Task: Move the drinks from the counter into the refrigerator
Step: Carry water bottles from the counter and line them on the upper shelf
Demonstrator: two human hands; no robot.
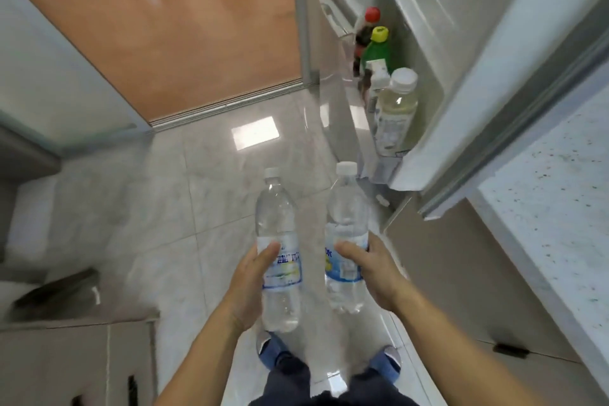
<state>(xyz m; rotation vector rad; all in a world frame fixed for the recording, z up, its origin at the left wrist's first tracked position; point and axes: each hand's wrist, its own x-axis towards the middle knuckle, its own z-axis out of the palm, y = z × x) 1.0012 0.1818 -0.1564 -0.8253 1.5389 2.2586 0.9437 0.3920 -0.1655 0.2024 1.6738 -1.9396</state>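
Note:
My left hand [250, 283] grips a clear water bottle [276, 221] with a white cap and blue-white label, held upright over the tiled floor. My right hand [372, 270] grips a second clear water bottle [346, 208] of the same kind, just right of the first. Both bottles hang in front of the open refrigerator door [468, 76]. Its door shelf holds a pale yellowish drink bottle [395, 109], a green bottle with a yellow cap [377, 49], a dark bottle with a red cap [365, 30] and a small white-capped bottle [375, 89].
A speckled white counter [553, 194] runs along the right, with brown cabinet fronts [461, 273] below it. A wooden door [184, 26] stands ahead. Cardboard boxes [66, 362] sit at the lower left. My feet [273, 349] stand on the glossy tiled floor [197, 191].

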